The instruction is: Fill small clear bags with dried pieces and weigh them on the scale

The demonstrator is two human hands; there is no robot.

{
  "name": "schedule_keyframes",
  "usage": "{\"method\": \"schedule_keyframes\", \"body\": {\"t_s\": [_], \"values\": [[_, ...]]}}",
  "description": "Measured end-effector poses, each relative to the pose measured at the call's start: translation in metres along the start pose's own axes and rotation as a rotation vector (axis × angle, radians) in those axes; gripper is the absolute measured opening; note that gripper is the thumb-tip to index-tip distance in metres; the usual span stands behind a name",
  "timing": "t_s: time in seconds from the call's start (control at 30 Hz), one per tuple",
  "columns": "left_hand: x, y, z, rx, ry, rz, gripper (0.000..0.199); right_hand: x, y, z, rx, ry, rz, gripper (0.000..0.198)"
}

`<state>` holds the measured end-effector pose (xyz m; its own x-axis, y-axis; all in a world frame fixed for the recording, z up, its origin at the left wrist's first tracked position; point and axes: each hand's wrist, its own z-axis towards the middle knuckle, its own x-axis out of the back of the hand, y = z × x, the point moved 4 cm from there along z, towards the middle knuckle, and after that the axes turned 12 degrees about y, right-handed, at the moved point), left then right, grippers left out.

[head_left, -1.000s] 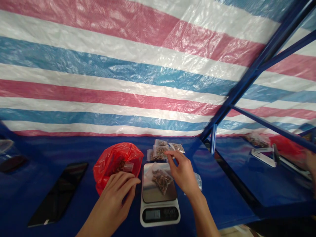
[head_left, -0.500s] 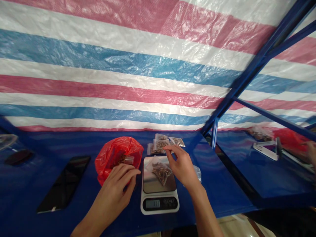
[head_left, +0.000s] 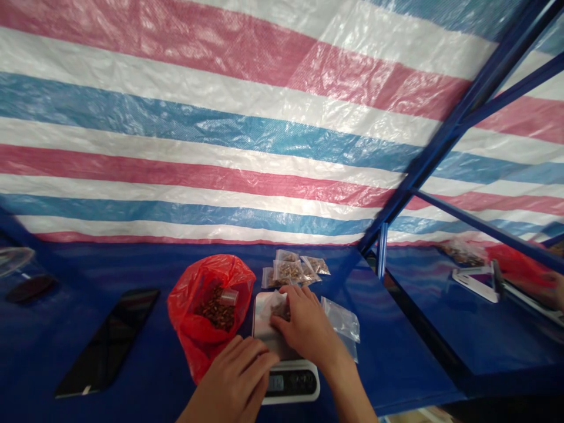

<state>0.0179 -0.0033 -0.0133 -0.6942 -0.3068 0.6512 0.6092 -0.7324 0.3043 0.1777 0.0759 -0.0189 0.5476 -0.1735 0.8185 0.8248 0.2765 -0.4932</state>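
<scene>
A small clear zip bag of brown bits [head_left: 279,306] is on the metal plate of a white kitchen scale [head_left: 287,399]. My right hand [head_left: 308,329] is closed over that bag, fingers and thumb around its right side, hiding much of it. At the scale's front left corner hovers my left hand [head_left: 240,373], fingers loosely bent, with nothing seen in it. It covers part of the scale's lit display. Left of the scale, a red plastic bag [head_left: 189,302] gapes, holding loose brown pieces [head_left: 219,313] and a small clear cup [head_left: 228,296].
Several filled zip bags [head_left: 288,270] lie behind the scale. Flat clear bags [head_left: 341,320] are to its right. A black phone [head_left: 108,343] lies at left on the blue table [head_left: 396,352]. A blue metal frame [head_left: 414,182] and striped sheeting stand beyond. Another person's hand [head_left: 556,285] shows far right.
My right hand has come down from above the scale's right edge onto the small bag and closed on it. My left hand has moved right and nearer, from the red bag to the scale's front.
</scene>
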Motion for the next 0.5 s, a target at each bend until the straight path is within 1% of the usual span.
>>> {"method": "schedule_keyframes", "body": {"t_s": [0.07, 0.17, 0.23, 0.37, 0.43, 0.5], "values": [[-0.002, 0.004, -0.001, -0.018, 0.019, 0.012, 0.026, -0.001, -0.003, 0.004, 0.001, 0.02, 0.086, 0.039], [0.0, 0.006, -0.002, -0.023, 0.126, 0.039, 0.027, -0.006, -0.016, 0.01, 0.024, 0.061, 0.202, 0.039], [0.003, 0.008, -0.003, -0.032, 0.204, 0.043, 0.028, -0.016, -0.032, 0.013, 0.086, 0.068, 0.222, 0.042], [0.009, 0.014, -0.003, -0.082, 0.298, 0.025, 0.026, -0.046, -0.064, 0.015, 0.252, 0.022, 0.14, 0.055], [0.011, 0.017, -0.003, -0.121, 0.311, 0.019, 0.027, -0.057, -0.075, 0.016, 0.285, 0.005, 0.082, 0.049], [0.013, 0.018, -0.004, -0.145, 0.32, 0.022, 0.033, -0.061, -0.081, 0.018, 0.286, 0.012, 0.041, 0.036]]}}
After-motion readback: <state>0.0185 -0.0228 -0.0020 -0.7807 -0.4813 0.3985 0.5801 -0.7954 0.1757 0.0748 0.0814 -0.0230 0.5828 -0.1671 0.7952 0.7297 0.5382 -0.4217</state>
